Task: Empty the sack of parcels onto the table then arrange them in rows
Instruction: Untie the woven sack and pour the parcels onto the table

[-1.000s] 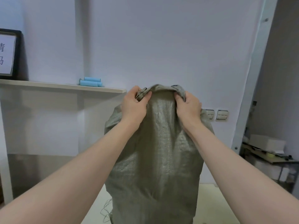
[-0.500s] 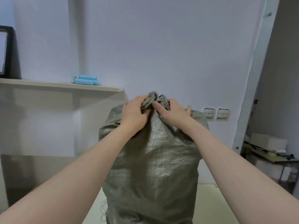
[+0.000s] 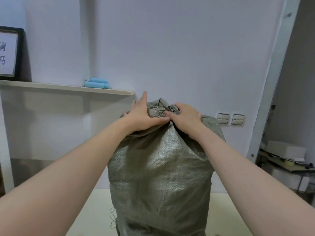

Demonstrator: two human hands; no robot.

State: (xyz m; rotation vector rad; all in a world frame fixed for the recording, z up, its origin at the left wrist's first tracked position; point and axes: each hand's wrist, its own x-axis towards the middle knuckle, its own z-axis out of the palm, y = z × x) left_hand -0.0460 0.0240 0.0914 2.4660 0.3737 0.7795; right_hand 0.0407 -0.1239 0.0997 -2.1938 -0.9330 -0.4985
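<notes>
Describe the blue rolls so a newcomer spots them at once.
Find the long pale shelf left of the sack. Near its right end lie two light blue rolls. They alone are blue; the black-framed sign stands far left.

The sack [image 3: 160, 167] in front of you was coarse woven plastic cloth, grey-green, with a dull sheen where light caught the weave. It wrinkled where your bare left hand [image 3: 144, 116] pressed it and where your right hand [image 3: 185, 118] bunched its top. Loose threads [image 3: 113, 217] frayed from its lower left edge. The bench [image 3: 95, 210] under it looked smooth, matt and pale cream. The shelf [image 3: 68, 87] was a pale, matt, wood-look board. The blue rolls [image 3: 97, 84] on it looked smooth and matt, of a material you could not tell. The black frame [image 3: 19, 53] held a white paper sheet [image 3: 7, 53]. The wall [image 3: 187, 48] was matt paint, and the switches [image 3: 223, 118] were glossy plastic.
</notes>
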